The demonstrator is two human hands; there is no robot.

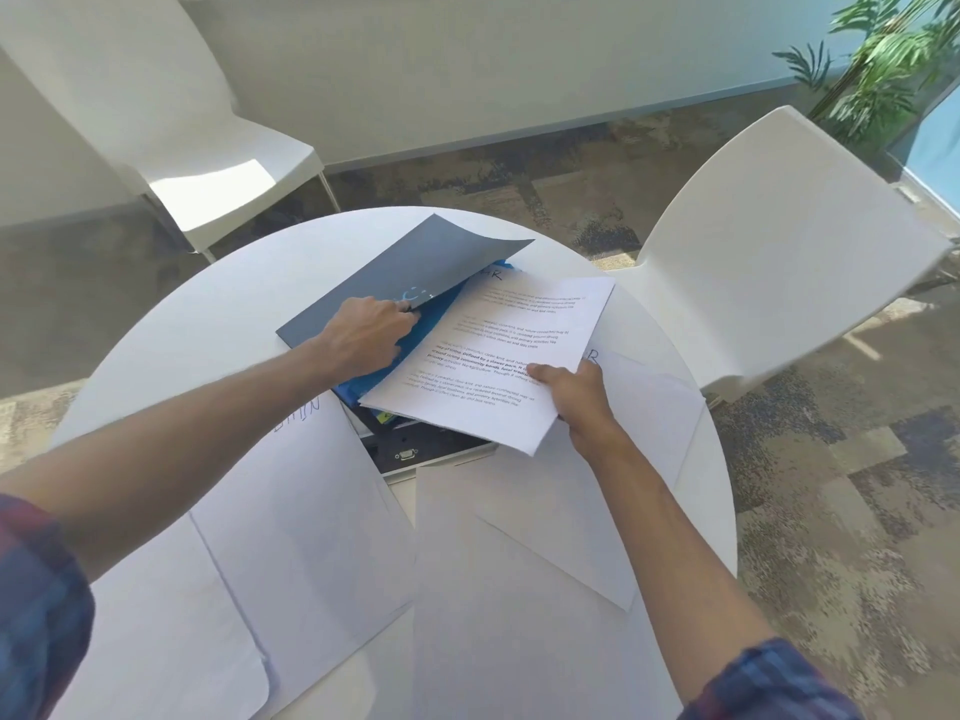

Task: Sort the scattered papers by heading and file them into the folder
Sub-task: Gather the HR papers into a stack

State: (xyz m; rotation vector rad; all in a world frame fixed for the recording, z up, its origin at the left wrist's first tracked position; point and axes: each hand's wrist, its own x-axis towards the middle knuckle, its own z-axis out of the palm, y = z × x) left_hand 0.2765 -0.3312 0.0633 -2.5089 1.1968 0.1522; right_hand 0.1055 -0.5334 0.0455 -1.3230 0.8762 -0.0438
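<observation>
On the round table [218, 283], the left hand [363, 337] pinches the folder [374, 283] cover up, leaving a gap for the printed sheets [498, 350] gripped by the right hand [574, 389].

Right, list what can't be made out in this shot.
- Printed text on the sheets gripped by the right hand: too small and blurred, head view.
- Folder contents: hidden by its lifted cover and the left hand.
- Left fingers' tips: hidden under the cover.
- Handwritten heading near the left forearm: partly covered.
</observation>
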